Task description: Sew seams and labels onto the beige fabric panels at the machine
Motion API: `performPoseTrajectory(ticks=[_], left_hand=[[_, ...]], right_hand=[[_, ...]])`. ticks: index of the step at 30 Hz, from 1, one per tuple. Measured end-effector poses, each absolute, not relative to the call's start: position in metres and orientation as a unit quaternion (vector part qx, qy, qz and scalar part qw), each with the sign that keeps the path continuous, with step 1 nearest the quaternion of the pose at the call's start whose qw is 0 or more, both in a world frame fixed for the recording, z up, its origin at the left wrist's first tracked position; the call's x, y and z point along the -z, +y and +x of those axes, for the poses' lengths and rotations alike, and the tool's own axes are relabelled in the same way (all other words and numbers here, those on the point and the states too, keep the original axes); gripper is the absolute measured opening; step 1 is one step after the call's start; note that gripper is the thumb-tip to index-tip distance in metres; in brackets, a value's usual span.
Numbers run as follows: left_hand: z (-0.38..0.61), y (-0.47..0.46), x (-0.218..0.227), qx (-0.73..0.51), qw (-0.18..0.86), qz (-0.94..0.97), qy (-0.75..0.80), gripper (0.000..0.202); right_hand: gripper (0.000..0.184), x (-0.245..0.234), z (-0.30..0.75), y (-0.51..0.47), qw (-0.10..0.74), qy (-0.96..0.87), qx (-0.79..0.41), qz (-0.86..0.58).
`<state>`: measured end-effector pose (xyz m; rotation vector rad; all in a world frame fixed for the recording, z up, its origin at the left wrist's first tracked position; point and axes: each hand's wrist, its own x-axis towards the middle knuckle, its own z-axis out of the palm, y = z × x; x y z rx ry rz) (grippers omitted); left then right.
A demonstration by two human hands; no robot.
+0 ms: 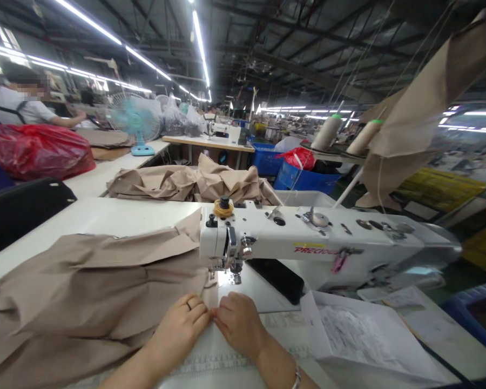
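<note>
Left hand (pixel 188 317) and right hand (pixel 240 323) pinched the cloth (pixel 105 281) at its right edge; it stretched leftward, nearer the left.

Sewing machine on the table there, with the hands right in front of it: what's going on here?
A person sits or stands at a white sewing machine, the left hand and right hand meeting at the edge of tan cloth, just in front of the needle end. They seem to pinch it, though the fingers hide the grip. The cloth spreads out leftward; a white box of small white pieces sits to the right.
</note>
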<state>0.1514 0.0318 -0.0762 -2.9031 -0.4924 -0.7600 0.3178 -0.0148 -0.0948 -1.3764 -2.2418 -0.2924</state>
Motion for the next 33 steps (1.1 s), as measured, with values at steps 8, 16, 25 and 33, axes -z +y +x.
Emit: performPoseTrajectory(ticks=[8,16,25,33], left_hand=[[0.144,0.049,0.086,0.243,-0.004,-0.958,-0.153,0.021],[0.151,0.089,0.079,0.182,-0.024,-0.975,-0.124,0.023],[0.164,0.103,0.070,0.150,-0.022,-0.970,-0.191,0.019],[0.159,0.100,0.075,0.155,-0.039,-0.968,-0.193,0.021]], right_hand=[[0.018,0.092,0.321,-0.016,0.237,-0.805,0.050,-0.541],[0.020,0.093,0.318,-0.003,0.251,-0.746,0.079,-0.612],[0.030,0.091,0.318,-0.003,0.221,-0.729,0.021,-0.648],[0.030,0.096,0.321,-0.004,0.233,-0.733,0.021,-0.639]])
